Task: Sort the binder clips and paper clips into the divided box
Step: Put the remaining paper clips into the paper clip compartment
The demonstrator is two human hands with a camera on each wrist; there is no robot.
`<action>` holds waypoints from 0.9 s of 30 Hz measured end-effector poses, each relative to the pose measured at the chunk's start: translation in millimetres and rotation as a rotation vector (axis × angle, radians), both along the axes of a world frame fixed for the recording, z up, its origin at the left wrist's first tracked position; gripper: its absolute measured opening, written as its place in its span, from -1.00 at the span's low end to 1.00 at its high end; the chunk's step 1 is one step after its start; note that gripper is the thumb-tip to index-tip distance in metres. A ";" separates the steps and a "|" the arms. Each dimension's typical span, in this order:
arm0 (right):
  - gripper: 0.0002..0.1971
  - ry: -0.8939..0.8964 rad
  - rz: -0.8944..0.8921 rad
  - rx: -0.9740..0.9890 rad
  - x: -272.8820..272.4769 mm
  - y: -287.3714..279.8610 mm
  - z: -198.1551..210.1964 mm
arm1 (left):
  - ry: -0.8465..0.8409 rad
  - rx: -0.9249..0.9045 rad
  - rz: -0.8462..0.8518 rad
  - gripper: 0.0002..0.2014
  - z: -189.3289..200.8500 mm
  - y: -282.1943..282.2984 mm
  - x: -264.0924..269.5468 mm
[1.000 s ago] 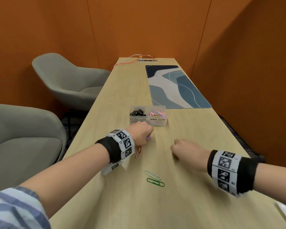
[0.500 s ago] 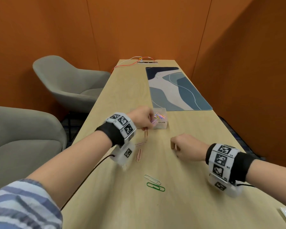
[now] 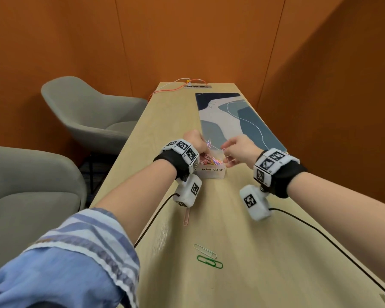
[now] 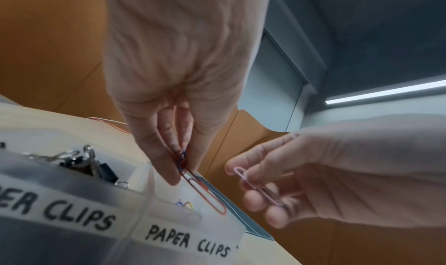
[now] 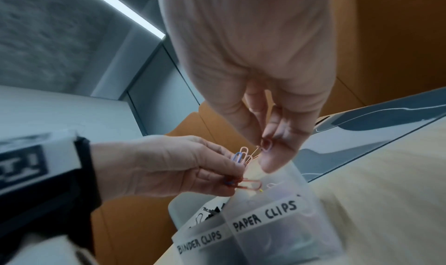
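The clear divided box (image 3: 211, 174) stands mid-table, with black binder clips (image 4: 91, 166) in its left cell and coloured paper clips (image 3: 210, 162) in the cell labelled PAPER CLIPS. Just above that cell, my left hand (image 3: 206, 150) pinches a small bunch of paper clips, a red clip (image 4: 205, 193) and a blue one among them. Close on its right, my right hand (image 3: 226, 154) pinches a pink paper clip (image 4: 251, 185) over the box's right edge. Loose on the table nearer me lie a pink clip (image 3: 186, 216), a pale green clip (image 3: 205, 251) and a green clip (image 3: 210, 261).
A blue patterned desk mat (image 3: 231, 121) lies behind the box on the right. Orange cables and a power strip (image 3: 197, 86) sit at the table's far end. Two grey chairs (image 3: 87, 112) stand along the left edge. Black wrist cables trail over the near table.
Both hands have lifted off the table and moved forward to the box. The left carried its clips there, and the right now holds a pink clip beside it.
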State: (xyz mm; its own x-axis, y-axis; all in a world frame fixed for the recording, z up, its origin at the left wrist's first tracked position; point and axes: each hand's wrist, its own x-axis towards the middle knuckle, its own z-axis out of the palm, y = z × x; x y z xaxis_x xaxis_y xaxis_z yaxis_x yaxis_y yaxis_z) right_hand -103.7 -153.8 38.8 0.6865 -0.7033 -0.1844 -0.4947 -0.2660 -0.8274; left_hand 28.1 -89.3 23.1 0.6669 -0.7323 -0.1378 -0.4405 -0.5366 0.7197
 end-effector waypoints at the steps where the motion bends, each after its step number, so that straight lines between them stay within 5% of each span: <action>1: -0.70 -0.001 -0.002 -0.001 6.6 0.7 0.8 | 0.008 -0.012 0.008 -0.77 -0.6 0.3 1.2; 12: -0.70 0.164 0.211 -0.502 -9.4 22.6 -13.3 | -0.147 0.114 -0.177 -0.77 7.7 13.9 -9.2; 20: -0.57 0.391 0.852 -0.587 -27.4 85.1 -37.8 | -0.405 0.098 -0.200 -0.81 9.8 72.8 -11.4; 27: -0.46 0.529 0.928 -0.582 -42.0 115.6 -43.3 | -0.472 0.234 -0.183 -0.82 -2.8 138.3 -3.1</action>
State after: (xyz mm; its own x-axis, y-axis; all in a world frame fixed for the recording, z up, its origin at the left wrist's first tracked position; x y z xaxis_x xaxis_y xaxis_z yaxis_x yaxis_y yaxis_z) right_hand -145.7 -38.2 -4.5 0.9085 -0.0553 -0.4141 -0.1590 -0.9624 -0.2204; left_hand 25.0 49.0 20.3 0.5603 -0.8278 -0.0283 -0.7873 -0.5428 0.2925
